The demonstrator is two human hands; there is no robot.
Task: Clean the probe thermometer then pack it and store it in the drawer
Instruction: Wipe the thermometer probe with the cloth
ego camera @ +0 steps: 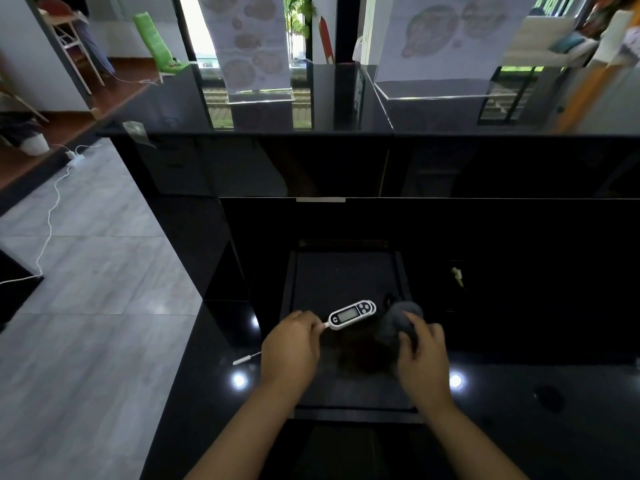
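Hovering over an open black drawer at the table's near edge, the thermometer lies aslant, display end up-right (probe hidden in the clenched left hand). The right hand grips a grey cloth just beside it.

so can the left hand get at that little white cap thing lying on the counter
Probably yes, but not freely. The white cap lies bare on the black counter just left of the left hand, nothing between them. But that hand's fingers hold the thermometer by its probe end, so it would need to let go.
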